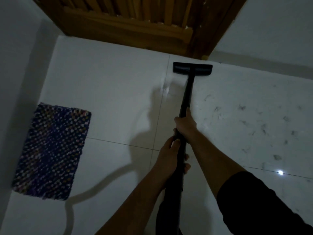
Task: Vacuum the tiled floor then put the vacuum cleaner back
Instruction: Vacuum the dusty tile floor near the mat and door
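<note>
Both hands wrapped around the black wand (185, 99): right hand (185, 123) higher up, fingers closed on it, left hand (169, 156) just below and nearer the body, also gripping, thumb laid along the tube. Right sleeve (254, 200) dark, left forearm bare. Far ahead of the hands, the flat nozzle (192, 68) down on the white tiled floor (110, 82), close to the foot of a wooden door (135, 22). Just short of the nozzle, left of the wand, a pale smudge (166, 89) on a grout line. Right of the hands, dark tufts of dust (262, 128) scattered over the tiles, with a bright light reflection (280, 172) nearer in. Well left of the hands, a blue woven mat (52, 150) against the wall (15, 82). Between mat and hands, shadows of arms and a curling hose across the floor.
</note>
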`<state>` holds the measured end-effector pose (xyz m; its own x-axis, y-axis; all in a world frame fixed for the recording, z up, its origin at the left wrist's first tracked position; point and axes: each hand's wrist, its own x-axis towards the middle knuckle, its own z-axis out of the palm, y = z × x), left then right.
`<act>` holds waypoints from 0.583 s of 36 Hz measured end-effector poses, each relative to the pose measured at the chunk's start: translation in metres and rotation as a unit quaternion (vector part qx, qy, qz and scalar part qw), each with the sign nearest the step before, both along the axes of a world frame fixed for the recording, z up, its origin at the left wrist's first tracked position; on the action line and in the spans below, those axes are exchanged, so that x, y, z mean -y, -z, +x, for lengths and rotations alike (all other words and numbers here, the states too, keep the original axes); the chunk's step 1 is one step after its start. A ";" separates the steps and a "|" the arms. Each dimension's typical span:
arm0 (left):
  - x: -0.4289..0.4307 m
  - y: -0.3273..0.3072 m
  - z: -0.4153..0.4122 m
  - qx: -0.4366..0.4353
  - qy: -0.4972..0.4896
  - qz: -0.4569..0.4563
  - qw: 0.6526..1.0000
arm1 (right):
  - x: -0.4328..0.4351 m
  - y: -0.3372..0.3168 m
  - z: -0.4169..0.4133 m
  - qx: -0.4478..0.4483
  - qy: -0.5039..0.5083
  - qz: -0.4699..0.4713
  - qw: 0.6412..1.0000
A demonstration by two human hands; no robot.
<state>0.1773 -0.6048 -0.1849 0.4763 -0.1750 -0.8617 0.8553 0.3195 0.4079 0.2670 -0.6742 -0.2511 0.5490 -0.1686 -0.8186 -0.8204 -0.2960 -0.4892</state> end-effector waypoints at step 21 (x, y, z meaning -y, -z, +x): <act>0.039 -0.016 -0.005 -0.006 0.005 0.009 1.000 | 0.037 -0.005 -0.012 -0.017 0.018 0.025 0.999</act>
